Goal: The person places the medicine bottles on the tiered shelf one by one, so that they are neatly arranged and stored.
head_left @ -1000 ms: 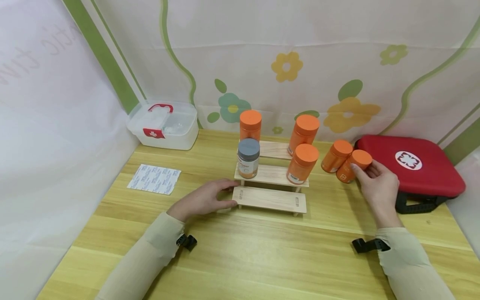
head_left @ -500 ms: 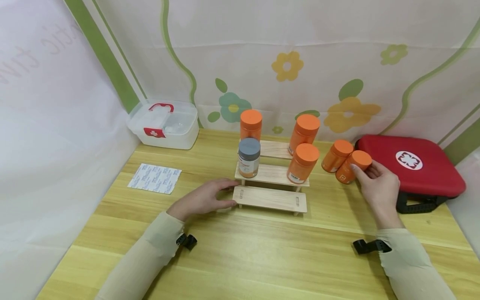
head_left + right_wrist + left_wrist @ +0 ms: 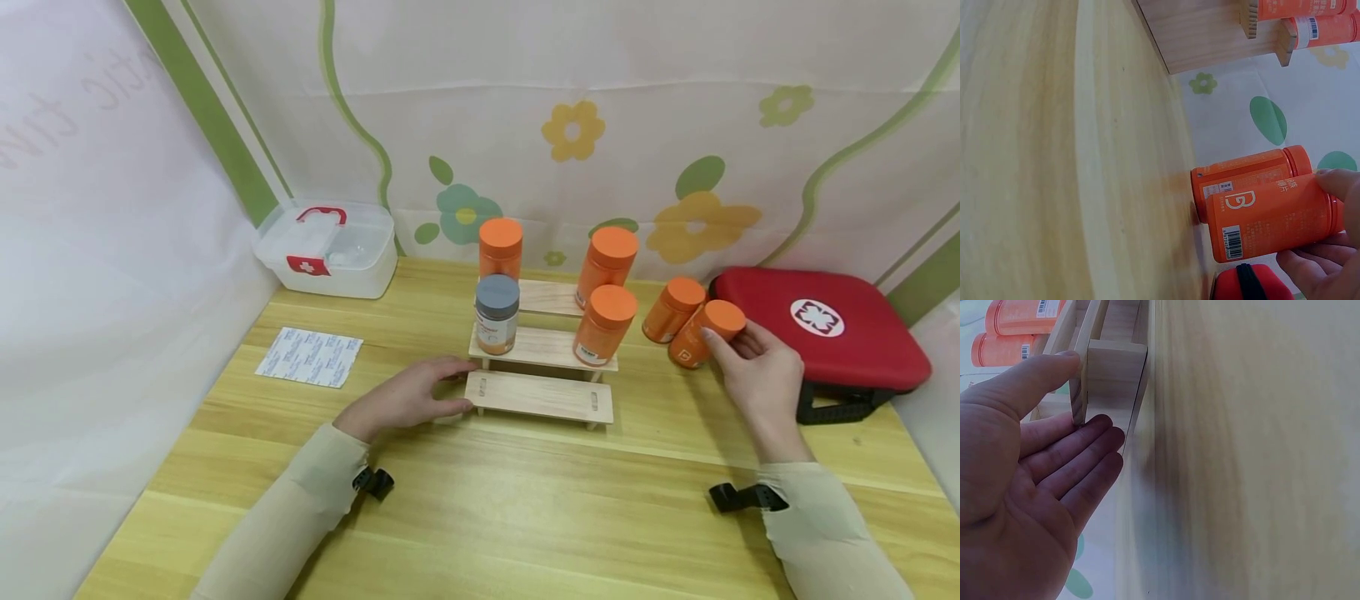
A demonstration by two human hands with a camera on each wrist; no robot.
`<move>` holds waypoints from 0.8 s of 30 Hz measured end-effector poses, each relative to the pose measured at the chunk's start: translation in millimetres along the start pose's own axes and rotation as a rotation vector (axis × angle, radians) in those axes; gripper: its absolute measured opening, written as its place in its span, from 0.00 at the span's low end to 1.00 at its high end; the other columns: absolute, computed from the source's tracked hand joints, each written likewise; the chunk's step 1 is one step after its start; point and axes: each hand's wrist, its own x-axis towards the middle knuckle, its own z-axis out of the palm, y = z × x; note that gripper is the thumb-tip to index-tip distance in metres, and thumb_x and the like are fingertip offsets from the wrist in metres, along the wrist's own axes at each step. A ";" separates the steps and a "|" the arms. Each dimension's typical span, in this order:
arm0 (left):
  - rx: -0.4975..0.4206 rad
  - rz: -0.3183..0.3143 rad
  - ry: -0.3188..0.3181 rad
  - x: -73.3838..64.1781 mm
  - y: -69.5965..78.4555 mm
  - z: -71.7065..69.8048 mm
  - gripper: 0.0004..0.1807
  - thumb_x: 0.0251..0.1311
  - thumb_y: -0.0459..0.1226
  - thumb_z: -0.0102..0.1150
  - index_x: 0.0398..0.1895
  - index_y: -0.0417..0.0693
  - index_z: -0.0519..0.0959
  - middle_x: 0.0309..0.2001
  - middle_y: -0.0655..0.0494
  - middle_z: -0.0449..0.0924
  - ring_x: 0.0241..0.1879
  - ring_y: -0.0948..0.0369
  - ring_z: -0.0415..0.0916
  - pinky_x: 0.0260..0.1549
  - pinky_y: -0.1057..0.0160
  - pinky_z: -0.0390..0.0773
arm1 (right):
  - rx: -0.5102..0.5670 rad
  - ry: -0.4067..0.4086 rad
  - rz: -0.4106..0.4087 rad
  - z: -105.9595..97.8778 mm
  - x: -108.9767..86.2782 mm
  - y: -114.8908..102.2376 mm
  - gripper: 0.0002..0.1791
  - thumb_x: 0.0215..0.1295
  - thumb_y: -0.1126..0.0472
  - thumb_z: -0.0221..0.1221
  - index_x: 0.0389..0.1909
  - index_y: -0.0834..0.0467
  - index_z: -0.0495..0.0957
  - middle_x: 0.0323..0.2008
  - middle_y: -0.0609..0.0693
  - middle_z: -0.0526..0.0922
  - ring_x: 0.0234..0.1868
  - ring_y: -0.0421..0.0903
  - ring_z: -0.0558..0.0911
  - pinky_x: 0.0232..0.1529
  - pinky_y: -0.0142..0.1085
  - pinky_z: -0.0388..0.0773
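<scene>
My right hand (image 3: 763, 379) grips an orange bottle (image 3: 692, 343) near its cap, thumb on the near side. In the right wrist view this bottle (image 3: 1266, 219) leans and overlaps a second orange bottle (image 3: 1244, 169) behind it. At the left end of a stepped wooden rack (image 3: 540, 398), my left hand (image 3: 416, 396) holds the lowest step. In the left wrist view the thumb lies on the board's edge, with the fingers on its other side. A grey-capped bottle (image 3: 497, 321) and an orange bottle (image 3: 603, 329) stand on the middle step. Two more orange bottles (image 3: 501, 246) stand on the top step.
A red first-aid case (image 3: 825, 325) with a black handle lies right of my right hand. At the back left is a clear first-aid box (image 3: 341, 275) with a red handle. A white printed sheet (image 3: 309, 357) lies on the wooden table (image 3: 525, 517). A floral curtain hangs behind.
The gripped orange bottle has tilted a little, its base shifting slightly left toward the bottle beside it. My left hand and the rack have stayed still.
</scene>
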 end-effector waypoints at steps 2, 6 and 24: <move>0.002 -0.002 0.000 0.0 0.5 -0.2 0.35 0.73 0.48 0.69 0.80 0.51 0.72 0.78 0.49 0.73 0.79 0.48 0.69 0.80 0.43 0.69 | 0.008 0.002 -0.001 -1.8 -1.8 -1.2 0.40 0.67 0.37 0.70 0.74 0.53 0.78 0.69 0.58 0.83 0.67 0.48 0.86 0.50 0.14 0.80; 0.001 -0.010 -0.003 -0.3 1.1 -0.5 0.36 0.73 0.49 0.69 0.80 0.51 0.72 0.78 0.49 0.73 0.79 0.48 0.69 0.80 0.43 0.68 | 0.017 0.010 -0.010 -5.3 -5.4 -3.1 0.39 0.67 0.39 0.71 0.74 0.53 0.79 0.68 0.58 0.83 0.63 0.40 0.87 0.50 0.14 0.80; -0.007 -0.005 -0.007 0.7 -0.6 -1.0 0.36 0.72 0.49 0.69 0.80 0.52 0.71 0.78 0.49 0.73 0.79 0.49 0.68 0.80 0.43 0.68 | 0.064 0.032 -0.020 -16.9 -21.3 -9.4 0.35 0.67 0.44 0.74 0.72 0.53 0.80 0.68 0.59 0.83 0.52 0.20 0.82 0.48 0.11 0.78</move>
